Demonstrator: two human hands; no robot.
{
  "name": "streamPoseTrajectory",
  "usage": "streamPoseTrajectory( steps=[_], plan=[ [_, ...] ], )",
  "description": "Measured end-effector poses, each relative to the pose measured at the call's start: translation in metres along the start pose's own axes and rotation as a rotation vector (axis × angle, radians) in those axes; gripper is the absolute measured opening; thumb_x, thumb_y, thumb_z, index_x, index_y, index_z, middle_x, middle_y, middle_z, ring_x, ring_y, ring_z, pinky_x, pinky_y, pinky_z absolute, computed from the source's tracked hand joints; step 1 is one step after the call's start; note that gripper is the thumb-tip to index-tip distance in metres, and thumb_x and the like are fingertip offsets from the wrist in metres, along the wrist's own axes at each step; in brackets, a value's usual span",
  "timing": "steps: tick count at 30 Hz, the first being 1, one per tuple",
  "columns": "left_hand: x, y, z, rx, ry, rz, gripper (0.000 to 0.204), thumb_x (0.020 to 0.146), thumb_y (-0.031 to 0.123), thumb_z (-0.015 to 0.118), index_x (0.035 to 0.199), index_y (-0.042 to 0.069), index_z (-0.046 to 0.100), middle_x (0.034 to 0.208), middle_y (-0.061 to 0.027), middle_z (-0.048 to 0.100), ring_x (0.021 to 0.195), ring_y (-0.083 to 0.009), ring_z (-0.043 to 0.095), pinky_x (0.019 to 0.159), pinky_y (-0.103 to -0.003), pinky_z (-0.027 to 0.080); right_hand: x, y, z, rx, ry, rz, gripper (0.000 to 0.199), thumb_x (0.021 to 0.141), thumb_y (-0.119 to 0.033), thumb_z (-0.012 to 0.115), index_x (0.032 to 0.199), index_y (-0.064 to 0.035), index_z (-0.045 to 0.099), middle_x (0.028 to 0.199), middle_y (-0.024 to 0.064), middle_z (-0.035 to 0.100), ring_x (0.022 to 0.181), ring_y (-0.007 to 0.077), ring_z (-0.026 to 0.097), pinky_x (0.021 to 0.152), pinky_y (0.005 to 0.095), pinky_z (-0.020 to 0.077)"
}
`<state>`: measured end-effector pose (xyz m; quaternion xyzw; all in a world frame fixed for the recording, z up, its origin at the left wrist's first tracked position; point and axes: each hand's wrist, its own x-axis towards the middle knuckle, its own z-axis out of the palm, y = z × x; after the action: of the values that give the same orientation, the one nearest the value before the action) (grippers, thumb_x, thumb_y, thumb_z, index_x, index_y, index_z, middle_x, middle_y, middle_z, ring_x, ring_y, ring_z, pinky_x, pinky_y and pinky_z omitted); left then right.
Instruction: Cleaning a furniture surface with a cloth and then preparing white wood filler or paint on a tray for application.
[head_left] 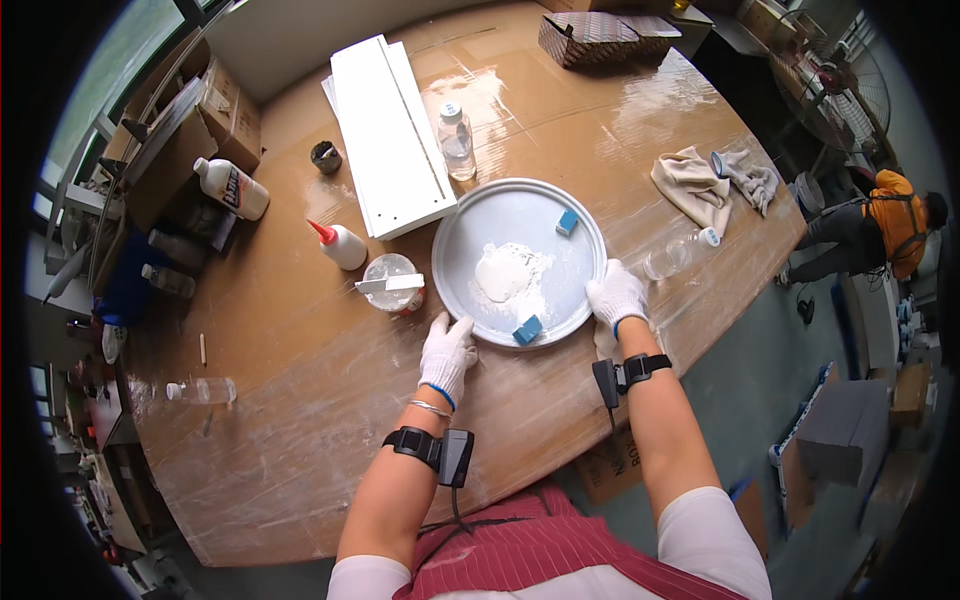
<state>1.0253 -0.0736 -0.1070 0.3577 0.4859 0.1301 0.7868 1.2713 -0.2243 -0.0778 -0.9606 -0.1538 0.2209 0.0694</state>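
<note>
From the left hand (447,358), a hand could pass without obstacle along the near edge of the table (300,460) to its near left corner. Left of the tray (460,255), the way is blocked by the tub (392,290), the glue (346,249) and the board (390,140). Behind the tray, one bottle (457,150) narrows the passage, but on its right there is wide room toward the box (600,42) at the far right corner. Near the right edge, another bottle (672,258) and the cloth (690,188) are obstacles.

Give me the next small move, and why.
I'd probably have the right hand pick up the nearer blue block: it lies beside the white heap, while that hand and the left hand are at the round tray, neither holding a block.
</note>
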Motion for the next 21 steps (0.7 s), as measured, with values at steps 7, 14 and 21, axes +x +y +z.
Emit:
streamPoseTrajectory(
  steps=[7, 14, 21],
  plan=[
    [-0.02, -0.013, 0.019, 0.035, 0.061, 0.166, 0.067, 0.089, 0.017, 0.073, 0.149, 0.003, 0.045, 0.107, -0.0065, 0.063, 0.078, -0.0118, 0.056, 0.064, -0.028, 0.048, -0.018, 0.022, -0.002, 0.184, 0.0, 0.11, 0.058, 0.08, -0.029, 0.068, 0.126, 0.003, 0.058, 0.123, 0.0318, 0.067, 0.119, 0.0436, 0.065, 0.103, 0.0479, 0.0505],
    [-0.031, -0.007, 0.04, -0.32, -0.107, 0.117, 0.056, 0.086, 0.005, 0.076, 0.134, 0.004, 0.047, 0.128, -0.0131, 0.061, 0.114, -0.0271, 0.063, 0.095, -0.042, 0.056, -0.037, 0.047, -0.001, 0.342, 0.121, 0.038, 0.048, 0.077, -0.031, 0.071, 0.113, 0.0003, 0.066, 0.113, 0.0281, 0.071, 0.11, 0.0417, 0.068, 0.097, 0.0462, 0.0522],
    [-0.066, 0.015, 0.005, -0.382, -0.257, 0.151, 0.055, 0.087, -0.001, 0.071, 0.136, 0.002, 0.048, 0.131, -0.0135, 0.062, 0.118, -0.0276, 0.063, 0.102, -0.044, 0.054, -0.085, 0.088, -0.011, 1.144, 0.016, -0.122, 0.044, 0.092, -0.021, 0.068, 0.13, 0.001, 0.064, 0.101, 0.0168, 0.073, 0.094, 0.023, 0.07, 0.088, 0.0336, 0.0551]
  ],
)
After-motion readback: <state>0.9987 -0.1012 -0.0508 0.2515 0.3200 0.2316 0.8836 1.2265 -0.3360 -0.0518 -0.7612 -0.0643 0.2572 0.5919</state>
